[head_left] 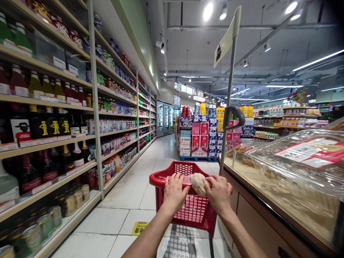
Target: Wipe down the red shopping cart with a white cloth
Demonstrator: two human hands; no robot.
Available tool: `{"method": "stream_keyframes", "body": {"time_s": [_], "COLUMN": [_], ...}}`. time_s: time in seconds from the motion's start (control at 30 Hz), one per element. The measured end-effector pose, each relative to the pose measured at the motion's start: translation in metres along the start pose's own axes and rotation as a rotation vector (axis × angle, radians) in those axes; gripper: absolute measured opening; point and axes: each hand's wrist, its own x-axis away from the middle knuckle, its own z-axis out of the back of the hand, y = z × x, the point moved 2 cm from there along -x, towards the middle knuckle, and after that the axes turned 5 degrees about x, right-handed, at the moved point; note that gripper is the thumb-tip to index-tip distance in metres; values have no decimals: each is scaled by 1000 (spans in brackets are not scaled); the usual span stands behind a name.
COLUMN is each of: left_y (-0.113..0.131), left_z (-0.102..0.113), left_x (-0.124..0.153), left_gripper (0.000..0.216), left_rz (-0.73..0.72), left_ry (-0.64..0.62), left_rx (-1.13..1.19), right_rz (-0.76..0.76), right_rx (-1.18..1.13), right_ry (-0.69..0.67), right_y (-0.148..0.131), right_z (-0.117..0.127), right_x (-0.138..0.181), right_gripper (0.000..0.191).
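Note:
A red plastic shopping cart (185, 167) with perforated walls stands right in front of me. My left hand (175, 191) curls its fingers over the cart's near handle bar, thumb on the near side. Beside it, my right hand (218, 193) pinches a pale, lumpy item (198, 183), whitish and brownish, perhaps in a clear wrapper; its kind is unclear. This item rests against the handle bar between both hands. The right hand's lower fingers lie close to the cart's right corner.
Shelves (118, 122) of bottles and cans line the left. Clear plastic food boxes (301, 154) lie on a counter (258, 193) at right. A grey pole (228, 79) with a flag rises beside the cart. Stacked cartons (200, 138) stand ahead; a tiled aisle (158, 147) runs past them.

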Motion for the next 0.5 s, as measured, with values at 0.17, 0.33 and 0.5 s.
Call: {"method": "stream_keyframes", "body": {"time_s": [0.17, 0.33, 0.5], "left_y": [-3, -13, -13], "left_z": [-3, 5, 10], "left_x": [0, -1, 0], "left_gripper": [41, 44, 46], "left_rz": [-23, -37, -31], "left_ry": [20, -100, -114], "left_rx": [-17, 21, 46], "right_rz": [369, 469, 129], "right_rx": [11, 99, 144], "right_ry": [15, -41, 55], "right_y": [-27, 14, 59], "right_z": [-21, -20, -14], "right_x": [18, 27, 26], "right_gripper": [31, 36, 35]}}
